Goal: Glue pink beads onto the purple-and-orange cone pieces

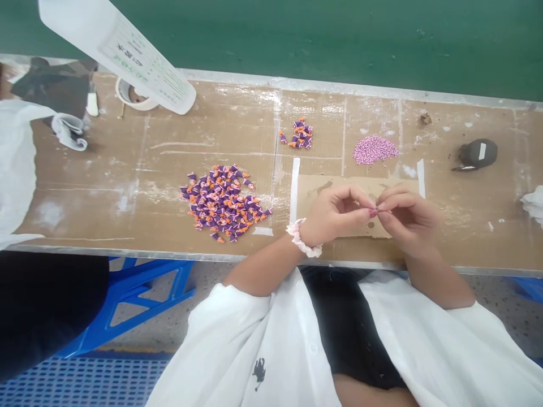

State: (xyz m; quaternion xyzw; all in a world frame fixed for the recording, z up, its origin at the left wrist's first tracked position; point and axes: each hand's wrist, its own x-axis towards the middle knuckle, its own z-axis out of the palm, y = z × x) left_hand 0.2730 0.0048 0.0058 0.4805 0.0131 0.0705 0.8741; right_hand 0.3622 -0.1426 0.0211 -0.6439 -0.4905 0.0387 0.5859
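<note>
My left hand [337, 212], with a pale scrunchie [304, 239] round the wrist, is closed in a pinch. My right hand [409, 217] pinches too, its fingertips meeting the left ones. A tiny reddish-pink spot [373, 213] shows at the left thumb tip; what the fingers hold is too small to name. Both hands are over a cardboard sheet [311, 195] taped at its sides. Beyond the right hand lies a heap of tiny pink beads [375, 150]. Left of the hands is a large pile of small purple-and-orange figures [223, 200], with a smaller group [300, 135] farther back.
A white bottle [148, 68] stands at the back left by a tape roll [127, 93]. A black rounded object [479, 154] sits at the right, near a brown scrap [425, 118]. White cloth [14, 169] covers the left end. A blue stool [148, 294] is below the table.
</note>
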